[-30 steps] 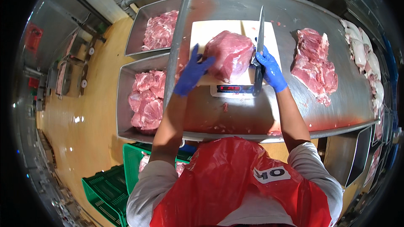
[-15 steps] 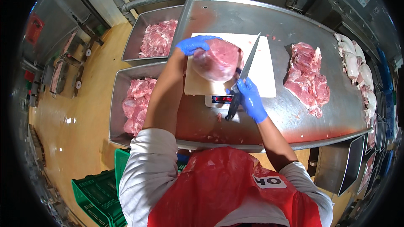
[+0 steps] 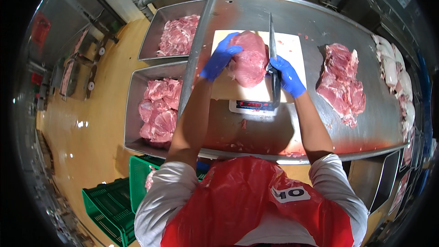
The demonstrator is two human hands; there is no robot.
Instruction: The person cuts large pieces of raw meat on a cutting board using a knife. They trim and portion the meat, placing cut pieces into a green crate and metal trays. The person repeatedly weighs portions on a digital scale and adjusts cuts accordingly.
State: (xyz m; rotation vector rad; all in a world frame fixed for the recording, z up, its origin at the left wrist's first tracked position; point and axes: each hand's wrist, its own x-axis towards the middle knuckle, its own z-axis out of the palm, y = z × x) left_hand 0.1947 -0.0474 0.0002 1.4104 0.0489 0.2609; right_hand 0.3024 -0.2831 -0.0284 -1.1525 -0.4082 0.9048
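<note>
A large pink piece of raw meat [image 3: 249, 59] stands out over the white cutting board [image 3: 290, 45]. My left hand [image 3: 222, 58], in a blue glove, grips its left side with the fingers curled over the edge. On the other side, my gloved right hand [image 3: 289, 77] is closed on a knife [image 3: 272, 36]. The blade points away from me, close along the meat's right side, and the black handle comes back toward me. Right fingertips reach the meat's edge. Whether the meat rests on the board or is slightly lifted, I cannot tell.
A digital scale [image 3: 251, 105] shows under the board's near edge. On the steel table [image 3: 219, 132] to the right lies a flat slab of meat [image 3: 342, 82], with pale pieces [image 3: 393, 71] beyond. Two steel bins [image 3: 132, 110] of meat adjoin the left. Green crates [image 3: 107, 210] stand below.
The meat has been turned, so its long side now runs away from me. My left hand has shifted to its left side. The knife has swung from a slant to nearly straight ahead.
</note>
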